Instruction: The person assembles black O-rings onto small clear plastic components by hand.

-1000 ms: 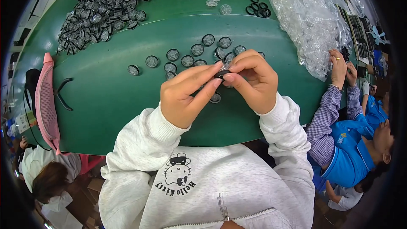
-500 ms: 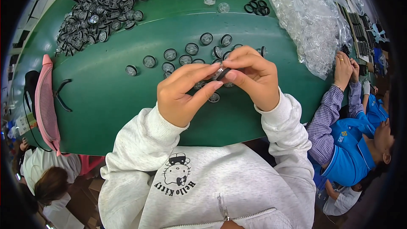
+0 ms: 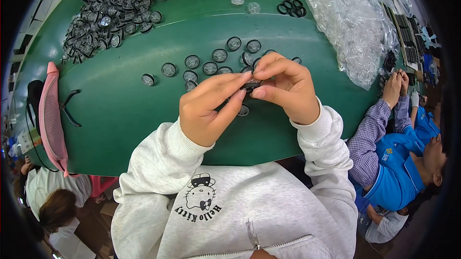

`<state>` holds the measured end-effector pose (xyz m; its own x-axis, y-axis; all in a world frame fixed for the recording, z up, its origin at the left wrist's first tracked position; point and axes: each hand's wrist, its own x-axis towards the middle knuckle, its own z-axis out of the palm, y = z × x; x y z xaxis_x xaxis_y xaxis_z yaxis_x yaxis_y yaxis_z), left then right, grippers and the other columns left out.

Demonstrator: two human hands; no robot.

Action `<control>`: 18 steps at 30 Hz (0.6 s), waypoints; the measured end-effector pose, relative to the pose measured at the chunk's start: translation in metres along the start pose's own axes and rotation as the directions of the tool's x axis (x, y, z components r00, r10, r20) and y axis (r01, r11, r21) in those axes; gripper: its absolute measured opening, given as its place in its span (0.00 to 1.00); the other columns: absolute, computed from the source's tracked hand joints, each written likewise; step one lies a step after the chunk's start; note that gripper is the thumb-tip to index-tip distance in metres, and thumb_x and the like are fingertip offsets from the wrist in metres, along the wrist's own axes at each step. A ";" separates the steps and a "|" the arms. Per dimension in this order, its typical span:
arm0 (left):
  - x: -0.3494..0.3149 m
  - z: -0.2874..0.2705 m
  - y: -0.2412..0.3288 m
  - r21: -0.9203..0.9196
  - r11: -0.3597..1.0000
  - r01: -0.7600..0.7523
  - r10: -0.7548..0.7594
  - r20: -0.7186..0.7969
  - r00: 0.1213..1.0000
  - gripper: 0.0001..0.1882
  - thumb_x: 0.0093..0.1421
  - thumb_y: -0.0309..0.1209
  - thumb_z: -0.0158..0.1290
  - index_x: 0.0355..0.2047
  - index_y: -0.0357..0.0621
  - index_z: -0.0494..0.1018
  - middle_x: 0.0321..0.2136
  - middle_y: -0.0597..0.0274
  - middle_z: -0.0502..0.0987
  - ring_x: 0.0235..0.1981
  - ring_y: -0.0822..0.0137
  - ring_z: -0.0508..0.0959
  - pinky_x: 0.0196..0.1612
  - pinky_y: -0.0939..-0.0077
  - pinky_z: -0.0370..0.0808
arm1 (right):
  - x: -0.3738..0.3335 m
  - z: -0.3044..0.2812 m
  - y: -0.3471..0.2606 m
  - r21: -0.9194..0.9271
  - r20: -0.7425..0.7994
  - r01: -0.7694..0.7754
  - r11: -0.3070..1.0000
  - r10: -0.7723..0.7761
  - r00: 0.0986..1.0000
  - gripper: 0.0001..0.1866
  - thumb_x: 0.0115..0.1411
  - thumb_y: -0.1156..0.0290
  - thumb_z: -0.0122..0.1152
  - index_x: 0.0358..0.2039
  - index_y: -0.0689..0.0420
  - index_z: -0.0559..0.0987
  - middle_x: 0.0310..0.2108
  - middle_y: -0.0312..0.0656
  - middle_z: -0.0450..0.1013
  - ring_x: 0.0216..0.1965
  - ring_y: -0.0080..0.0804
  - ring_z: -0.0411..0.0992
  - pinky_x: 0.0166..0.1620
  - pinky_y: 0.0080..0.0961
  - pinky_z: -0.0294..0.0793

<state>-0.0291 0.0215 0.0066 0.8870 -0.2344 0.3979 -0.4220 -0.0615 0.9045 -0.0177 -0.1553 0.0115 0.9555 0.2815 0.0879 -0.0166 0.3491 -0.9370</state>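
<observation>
Between the fingertips of my left hand and my right hand is a small clear plastic wheel with a black rubber ring. Both hands pinch it from opposite sides, and the fingers cover much of it. Around and beyond my hands, several similar clear wheels with black rings lie scattered on the green table. One such wheel rests just below the held one. Some others are partly hidden behind my fingers.
A big heap of ringed wheels covers the far left. Bare clear wheels and loose black rings lie at the far side. A plastic bag of clear parts is right. Pliers and a pink pouch lie left; a co-worker's hands work at right.
The held wheel has tilted in my fingers, and my left fingers have shifted slightly around it. A few wheels just beyond my hands have moved a little. The co-worker's hands have moved nearer their body.
</observation>
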 end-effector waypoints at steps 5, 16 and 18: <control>-0.001 0.000 -0.003 0.052 0.999 -0.011 0.012 -0.029 0.999 0.19 0.45 0.14 0.54 0.40 0.38 0.76 0.35 0.56 0.77 0.21 0.75 0.71 0.23 0.89 0.68 | 0.000 0.005 -0.003 -0.005 -0.039 -0.046 0.999 0.046 0.998 0.12 0.45 0.85 0.64 0.32 0.60 0.79 0.36 0.40 0.68 0.35 0.26 0.68 0.38 0.15 0.71; -0.003 -0.003 -0.002 0.091 0.992 -0.092 0.090 0.020 0.996 0.18 0.45 0.15 0.55 0.39 0.39 0.76 0.30 0.58 0.76 0.18 0.76 0.68 0.20 0.88 0.65 | -0.003 -0.002 -0.001 -0.167 0.012 0.042 0.985 -0.041 0.999 0.11 0.46 0.83 0.64 0.33 0.61 0.80 0.32 0.40 0.72 0.29 0.22 0.68 0.30 0.10 0.66; -0.002 -0.004 0.000 0.134 0.986 -0.095 0.093 0.018 0.995 0.18 0.45 0.15 0.55 0.39 0.39 0.77 0.30 0.58 0.76 0.18 0.76 0.68 0.20 0.88 0.65 | -0.003 -0.001 0.000 -0.222 0.001 0.078 0.972 -0.079 0.997 0.10 0.46 0.83 0.64 0.32 0.61 0.80 0.32 0.40 0.73 0.28 0.21 0.67 0.29 0.10 0.64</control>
<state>-0.0303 0.0255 0.0067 0.8402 -0.2567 0.4777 -0.5255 -0.1682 0.8340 -0.0203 -0.1566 0.0109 0.9536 0.2537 0.1624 0.1235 0.1623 -0.9790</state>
